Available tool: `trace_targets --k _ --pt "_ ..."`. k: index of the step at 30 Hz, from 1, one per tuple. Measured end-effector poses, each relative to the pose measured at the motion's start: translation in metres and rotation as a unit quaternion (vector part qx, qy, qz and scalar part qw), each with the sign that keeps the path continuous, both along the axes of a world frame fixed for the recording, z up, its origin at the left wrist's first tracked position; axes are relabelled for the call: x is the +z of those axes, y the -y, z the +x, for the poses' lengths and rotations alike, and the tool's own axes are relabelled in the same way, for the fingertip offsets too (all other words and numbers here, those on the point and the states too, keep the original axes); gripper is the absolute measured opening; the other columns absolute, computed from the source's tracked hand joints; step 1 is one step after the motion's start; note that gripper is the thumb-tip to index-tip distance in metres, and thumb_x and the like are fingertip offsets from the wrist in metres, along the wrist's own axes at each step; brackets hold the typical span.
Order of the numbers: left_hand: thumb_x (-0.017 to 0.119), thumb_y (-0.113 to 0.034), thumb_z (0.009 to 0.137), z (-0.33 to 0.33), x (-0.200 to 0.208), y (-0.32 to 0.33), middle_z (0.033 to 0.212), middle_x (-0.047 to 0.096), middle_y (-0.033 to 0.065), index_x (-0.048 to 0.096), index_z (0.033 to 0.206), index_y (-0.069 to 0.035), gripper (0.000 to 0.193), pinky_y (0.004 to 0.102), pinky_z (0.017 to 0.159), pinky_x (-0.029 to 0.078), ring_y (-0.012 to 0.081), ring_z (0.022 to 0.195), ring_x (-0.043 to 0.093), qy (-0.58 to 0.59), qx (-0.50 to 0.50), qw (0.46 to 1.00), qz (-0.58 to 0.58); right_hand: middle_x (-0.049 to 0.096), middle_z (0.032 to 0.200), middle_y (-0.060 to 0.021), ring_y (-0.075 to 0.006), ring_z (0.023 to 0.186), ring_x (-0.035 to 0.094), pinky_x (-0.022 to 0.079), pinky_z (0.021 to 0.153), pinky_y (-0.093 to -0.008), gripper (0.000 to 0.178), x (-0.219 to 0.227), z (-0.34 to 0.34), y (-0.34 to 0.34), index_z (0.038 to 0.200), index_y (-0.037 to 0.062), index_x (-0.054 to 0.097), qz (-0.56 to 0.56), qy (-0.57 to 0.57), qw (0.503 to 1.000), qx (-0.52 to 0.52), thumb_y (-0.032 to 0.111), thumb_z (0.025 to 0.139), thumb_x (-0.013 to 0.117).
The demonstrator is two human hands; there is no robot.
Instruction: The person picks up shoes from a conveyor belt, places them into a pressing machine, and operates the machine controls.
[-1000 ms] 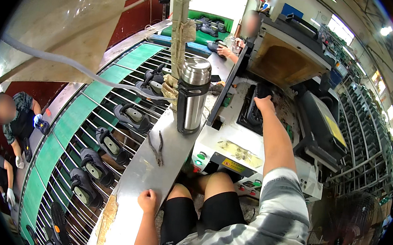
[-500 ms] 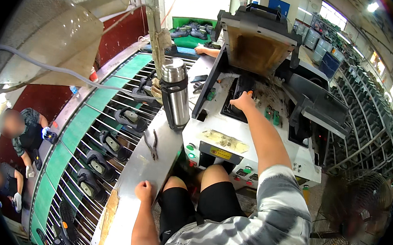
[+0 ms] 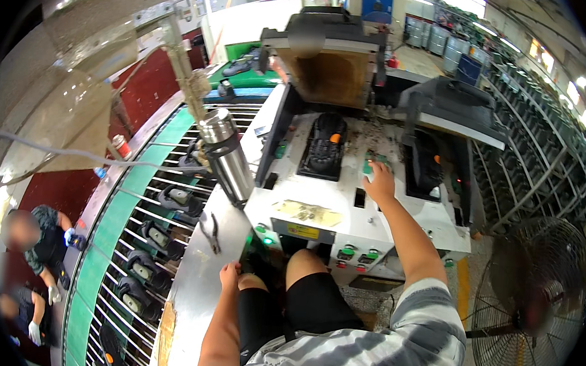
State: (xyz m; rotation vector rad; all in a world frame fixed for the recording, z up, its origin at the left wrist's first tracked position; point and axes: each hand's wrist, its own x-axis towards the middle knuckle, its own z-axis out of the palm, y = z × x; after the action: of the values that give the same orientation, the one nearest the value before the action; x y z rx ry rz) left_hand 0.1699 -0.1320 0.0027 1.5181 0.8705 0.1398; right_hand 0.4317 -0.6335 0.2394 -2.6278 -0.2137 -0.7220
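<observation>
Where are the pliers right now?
In the head view, the pliers lie on the metal bench left of centre, below the steel flask and up-left of the left hand.

A dark-red wall (image 3: 142, 98) stood at left; racks (image 3: 537, 142) lined the right below bright windows (image 3: 465, 0); a yellow stripe (image 3: 462, 290) marked the floor (image 3: 418, 62).

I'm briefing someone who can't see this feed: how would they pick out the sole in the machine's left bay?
Find the big white-topped machine ahead of the person. On its left half, in front of a raised lid, brown underneath, lies a black sole with an orange patch. Unlike the similar sole to the right, it lies left of the right hand, nearer the flask.
</observation>
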Motion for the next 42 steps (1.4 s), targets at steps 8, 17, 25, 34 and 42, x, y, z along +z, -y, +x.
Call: trace_targets --k 8,17,25,34,42 --pt "0.047 -0.036 0.098 0.107 0.076 0.122 0.159 0.013 0.0106 0.012 0.152 -0.003 0.072 0.0436 0.114 0.023 0.0324 0.140 0.029 0.253 0.004 0.907 -0.338 0.052 0.124 -0.0149 -0.0319 0.120 0.046 0.034 0.103 -0.0476 0.076 0.030 -0.028 0.132 0.132 0.0081 0.048 -0.104 0.030 0.959 -0.262 0.039 0.068 0.075" --pt "0.058 -0.014 0.089 -0.028 0.039 0.036 0.079 0.067 0.0090 0.066 0.098 0.001 0.020 0.0263 0.057 0.048 0.0134 0.061 0.059 0.164 0.083 0.982 -0.052 0.051 0.137 -0.0193 -0.0361 0.128 0.048 0.041 0.102 -0.0471 0.089 0.093 0.041 0.175 0.135 0.0036 0.050 -0.013 -0.262 0.910 -0.322 0.063 0.071 0.068" --pt "0.052 -0.008 0.090 -0.239 0.045 0.002 0.064 0.053 0.0063 0.055 0.088 -0.002 0.006 0.0246 0.039 0.038 0.0120 0.046 0.048 0.193 0.340 0.918 -0.061 0.055 0.133 -0.0201 -0.0363 0.122 0.053 0.043 0.101 -0.0461 0.071 0.087 0.049 0.157 0.127 0.0079 0.058 0.018 -0.251 0.896 -0.366 0.046 0.069 0.069" --pt "0.057 -0.009 0.087 -0.224 0.026 -0.004 0.060 0.057 0.0053 0.063 0.083 0.002 0.013 0.0274 0.046 0.044 0.0136 0.049 0.054 0.110 0.321 0.940 0.039 0.046 0.137 -0.0238 -0.0376 0.122 0.050 0.045 0.099 -0.0476 0.094 0.054 -0.035 0.133 0.144 -0.0045 0.031 0.075 0.061 0.927 -0.361 0.043 0.076 0.075" --pt "0.058 -0.013 0.088 -0.225 0.043 -0.006 0.068 0.062 0.0061 0.065 0.093 0.000 0.015 0.0261 0.052 0.048 0.0128 0.056 0.058 0.110 0.234 0.965 -0.036 0.058 0.120 -0.0247 -0.0355 0.107 0.061 0.051 0.091 -0.0442 0.069 0.004 -0.127 0.119 0.114 -0.0145 0.052 0.341 0.246 0.900 -0.111 0.022 0.067 0.087"
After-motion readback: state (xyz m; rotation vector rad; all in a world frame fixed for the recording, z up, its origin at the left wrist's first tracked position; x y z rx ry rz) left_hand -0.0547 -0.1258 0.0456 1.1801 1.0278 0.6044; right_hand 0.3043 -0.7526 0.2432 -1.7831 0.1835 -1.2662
